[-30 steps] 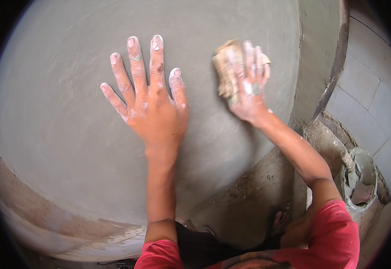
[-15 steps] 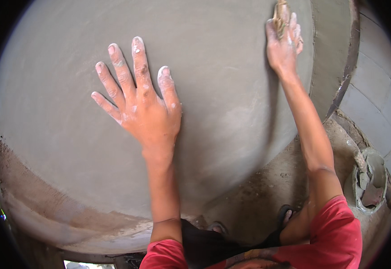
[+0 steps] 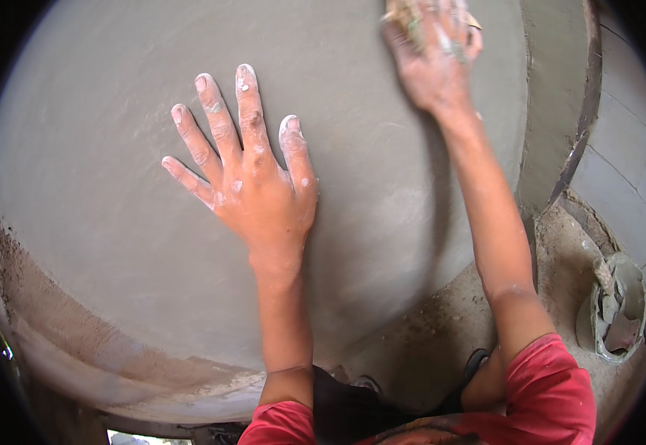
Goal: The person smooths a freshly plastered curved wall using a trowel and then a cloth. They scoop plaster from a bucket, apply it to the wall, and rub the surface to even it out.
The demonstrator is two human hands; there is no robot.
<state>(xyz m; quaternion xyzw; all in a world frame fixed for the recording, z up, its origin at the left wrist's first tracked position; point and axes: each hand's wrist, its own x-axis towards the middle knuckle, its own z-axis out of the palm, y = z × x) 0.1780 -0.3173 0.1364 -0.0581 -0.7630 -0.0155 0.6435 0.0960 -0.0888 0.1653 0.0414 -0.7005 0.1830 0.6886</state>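
Observation:
My left hand (image 3: 260,174) lies on the smooth grey plastered surface (image 3: 137,222), fingers spread, holding nothing. White residue coats its fingertips and knuckles. Farther off, at the top edge and to the right, my right hand (image 3: 434,70) is closed around a crumpled yellowish-brown sponge-like pad (image 3: 406,21). It presses the pad on or close against the same surface. Motion smears the fingers, and the frame edge cuts off part of the hand. A pale grey streak shows on its back.
A grey plastered strip (image 3: 552,96) borders the surface on the right, with pale tiles (image 3: 627,170) beyond. A messy bucket (image 3: 619,308) with tools or scraps stands lower right. Rough brown material (image 3: 63,311) runs along the lower left edge. My feet are on the dirty floor (image 3: 419,348).
My right hand has swept left across the plaster with the pad and now looks blurred. My left hand keeps its spread pose; it and the surroundings sit slightly differently in the view.

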